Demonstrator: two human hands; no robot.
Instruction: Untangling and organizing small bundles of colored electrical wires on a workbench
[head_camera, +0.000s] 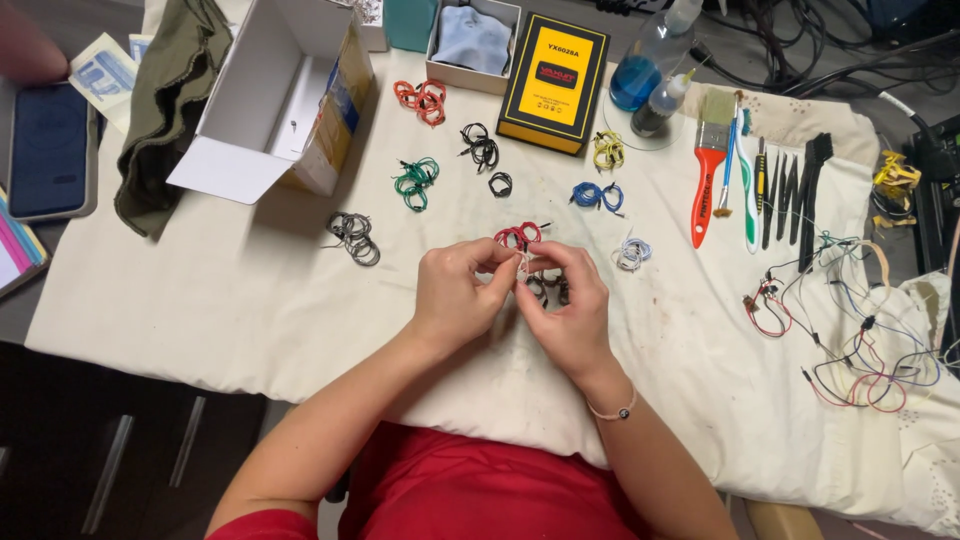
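Hands meet mid-surface, left hand (455, 290) and right hand (565, 300) both pinching what looks like a small white wire coil (522, 266), beside the red wire coil (517, 236); untangling apparently demands fine fingertip control.

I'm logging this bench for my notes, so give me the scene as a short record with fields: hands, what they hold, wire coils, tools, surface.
left hand: fingertips pinching a small pale piece
right hand: pinching the same piece
held piece: tiny, kind unclear
nearest coil: red wire coil just beyond the fingers
other coils: green coil, blue coil, grey coil
tools: orange-handled brush
surface: cream cloth
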